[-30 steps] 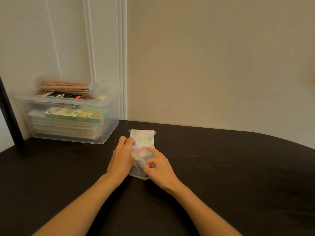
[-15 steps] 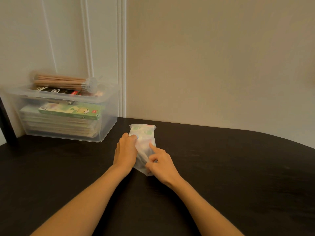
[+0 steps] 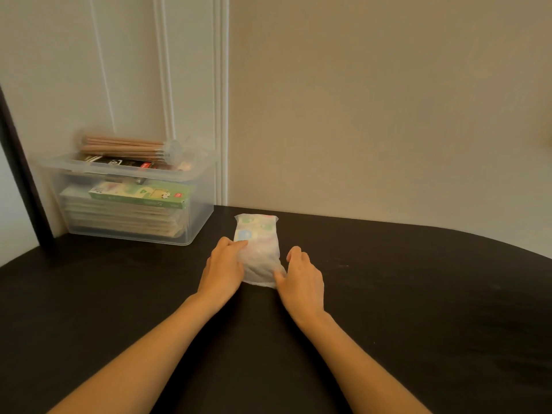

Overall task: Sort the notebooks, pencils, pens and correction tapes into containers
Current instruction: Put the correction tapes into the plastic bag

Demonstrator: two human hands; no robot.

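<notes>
The packet (image 3: pixel 260 252) holds correction tapes, I judge, though the pastel print inside is too blurred for me to be sure. It lies flat on the black table (image 3: pixel 418 294), between the two hands. Nearest me, the left hand (image 3: pixel 222 270) has its fingers laid over the packet's left edge, fingertips on the top face; I cannot tell whether the thumb is tucked beneath. The right hand (image 3: pixel 301 279) sits just beside the right edge, fingers loosely curled and holding nothing, thumb touching the near right corner. The step in hand looks to me like taking up the only loose item I can see. The next move calls for a real grip, likely a pinch across the packet's width, then a lift and a carry to the left. Farther back by the wall stands the clear container (image 3: pixel 197 225), well apart from the packet, holding stacked notebooks (image 3: pixel 119 222), a green box (image 3: pixel 140 194) and a tube of pencils (image 3: pixel 125 146) lying on top, above the rim; it looks nearly full, so placing needs care
</notes>
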